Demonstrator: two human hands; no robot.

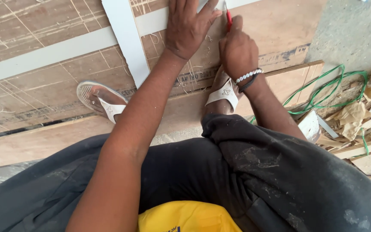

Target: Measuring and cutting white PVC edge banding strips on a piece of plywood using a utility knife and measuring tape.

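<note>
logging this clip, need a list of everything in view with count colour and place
flat white strips: two, white, crossing on the board, upper left
scored plywood board: one, brown, under the strips
red-handled cutting tool: one, red, top centre, in the right hand
green wire: one tangle, green, right
torn cardboard scraps: several, tan, far right
white sandals: two, white, on the feet at centre
beaded bracelet: one, white, right wrist
left hand: pressed flat on a strip
right hand: gripping the tool
</note>
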